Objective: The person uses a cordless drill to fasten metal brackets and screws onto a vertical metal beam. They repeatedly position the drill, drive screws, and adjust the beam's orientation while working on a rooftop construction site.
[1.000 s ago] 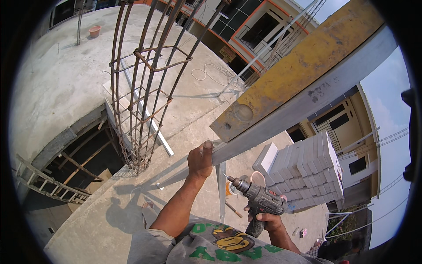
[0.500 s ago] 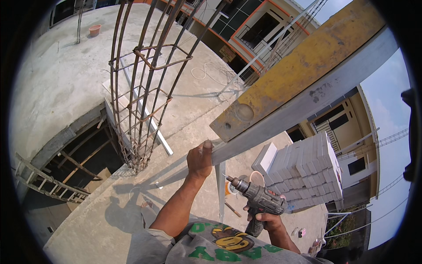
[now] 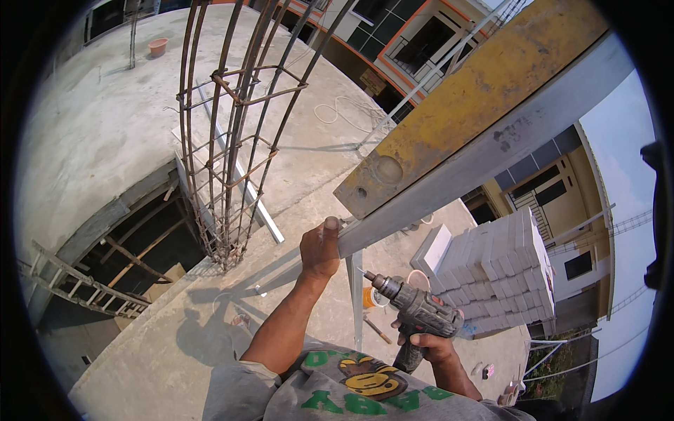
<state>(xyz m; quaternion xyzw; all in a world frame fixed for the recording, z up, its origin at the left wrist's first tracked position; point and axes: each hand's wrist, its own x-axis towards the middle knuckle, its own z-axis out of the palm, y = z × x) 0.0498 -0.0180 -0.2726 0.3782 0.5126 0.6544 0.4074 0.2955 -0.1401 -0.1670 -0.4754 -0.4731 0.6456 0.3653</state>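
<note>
The grey bar [image 3: 456,167], its far end cut off, extends up-right from the gripping left hand [image 3: 320,251], while the right hand [image 3: 434,347] clasps a cordless drill [image 3: 425,311].

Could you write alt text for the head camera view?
A person's left hand holds the end of a long grey metal-looking beam, with a scuffed yellow bar lying along it, while the right hand grips a dusty dark power drill. Beyond, on a concrete slab, stand stacked pale rectangular blocks and a rusty rebar column.
</note>
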